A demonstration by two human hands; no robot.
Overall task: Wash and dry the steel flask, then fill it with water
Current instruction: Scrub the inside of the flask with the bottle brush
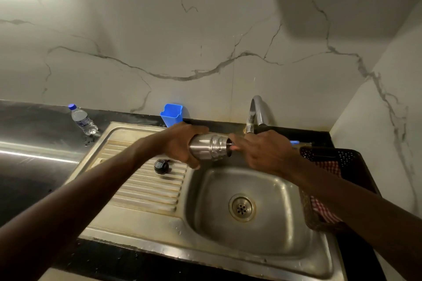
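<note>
Two hands are working over the sink (255,246). The left hand (180,143) is wrapping its grip tight around the steel flask (210,147), holding it on its side above the far edge of the sink bowl, mouth pointing right. The right hand (262,153) is poking its fingers (235,141) into the open mouth, pinching nothing. The tap (253,114) is standing just behind the flask. A black lid (161,166) is lying on the ridged drain board. A water bottle (83,120) is standing on the counter (34,121), well apart. A checked cloth (326,210) is sitting in a dark basket (347,155) at the right.
</note>
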